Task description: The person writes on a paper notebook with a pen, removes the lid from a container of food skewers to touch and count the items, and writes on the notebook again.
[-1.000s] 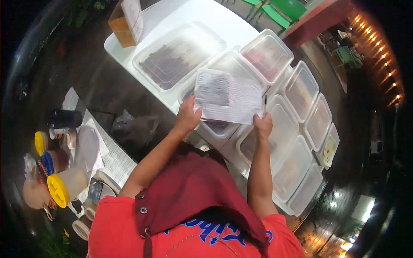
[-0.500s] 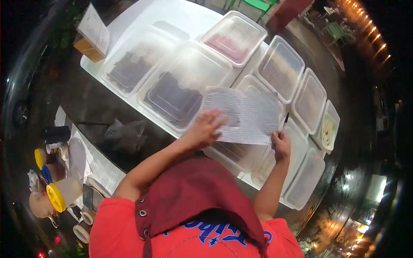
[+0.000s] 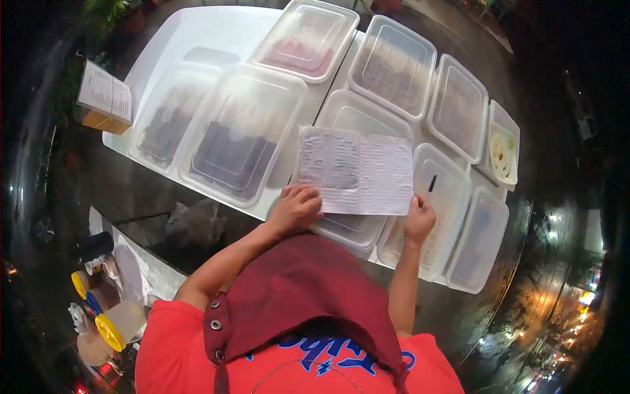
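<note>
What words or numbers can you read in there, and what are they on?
"Tri...", probably: upside-down blue lettering on the red shirt; the rest is unclear or partly covered.
Rows of writing on the creased paper: too small to read.
Lines on the standing sheet at the left: too small to read.
I can't read any numbers.

Writing [image 3: 330, 161] on the notebook [image 3: 386, 177] is blurred — too small to read.

White table [image 3: 216, 29], dark wet ground [image 3: 518, 289], bright lights [image 3: 584, 299]
</note>
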`<state>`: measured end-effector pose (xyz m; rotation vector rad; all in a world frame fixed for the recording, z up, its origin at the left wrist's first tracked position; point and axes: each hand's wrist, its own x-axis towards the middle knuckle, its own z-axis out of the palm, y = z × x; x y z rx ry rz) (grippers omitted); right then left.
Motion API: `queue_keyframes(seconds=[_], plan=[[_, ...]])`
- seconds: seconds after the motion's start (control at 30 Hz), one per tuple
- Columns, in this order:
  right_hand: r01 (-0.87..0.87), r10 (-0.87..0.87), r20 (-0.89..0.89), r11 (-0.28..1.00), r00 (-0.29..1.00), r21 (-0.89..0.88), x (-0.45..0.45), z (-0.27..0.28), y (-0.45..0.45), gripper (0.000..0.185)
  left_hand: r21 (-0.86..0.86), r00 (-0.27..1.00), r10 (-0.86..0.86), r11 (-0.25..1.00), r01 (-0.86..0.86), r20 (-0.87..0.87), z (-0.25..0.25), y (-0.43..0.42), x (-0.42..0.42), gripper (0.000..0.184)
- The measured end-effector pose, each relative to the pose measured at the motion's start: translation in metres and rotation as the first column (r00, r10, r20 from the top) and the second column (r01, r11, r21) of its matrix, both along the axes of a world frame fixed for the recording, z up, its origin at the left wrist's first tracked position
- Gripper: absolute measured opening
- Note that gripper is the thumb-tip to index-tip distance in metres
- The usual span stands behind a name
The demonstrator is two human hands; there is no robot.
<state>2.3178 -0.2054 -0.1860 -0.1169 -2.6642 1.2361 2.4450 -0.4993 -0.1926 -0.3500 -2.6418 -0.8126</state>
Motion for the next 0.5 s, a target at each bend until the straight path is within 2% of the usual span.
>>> queue_keyframes(seconds=[0.03,0.13,0.2,0.3,0.43,0.5], plan=[[-0.019,0.018,-0.015,0.999,1.000,-0.038,0.004,0.001,-0.007,0.019,0.025,1.000,0.005,1.000,-0.006,0.004,0.000,-0.001,0.001,0.029],[-0.344,0.348,-0.077,0.937,0.934,0.065,0.013,0.012,-0.039,0.022,0.069,1.000,0.009,0.998,-0.009,-0.001,0.004,-0.002,0.001,0.033],[-0.494,0.497,-0.070,0.868,0.865,0.048,0.019,0.001,-0.059,0.026,0.076,1.000,0.006,0.997,-0.007,0.004,0.000,-0.004,0.000,0.033],[-0.534,0.534,0.035,0.840,0.845,0.094,0.031,0.014,-0.099,0.036,0.109,1.000,0.020,0.994,-0.021,0.012,0.004,-0.004,0.002,0.033],[-0.510,0.486,0.156,0.826,0.860,0.241,0.036,0.017,-0.118,0.047,0.115,0.998,0.034,0.993,-0.040,0.050,0.004,-0.007,0.004,0.035],[-0.518,0.481,0.195,0.808,0.855,0.280,0.034,0.014,-0.117,0.050,0.197,0.986,0.164,0.966,-0.169,0.041,0.000,-0.004,0.004,0.036]])
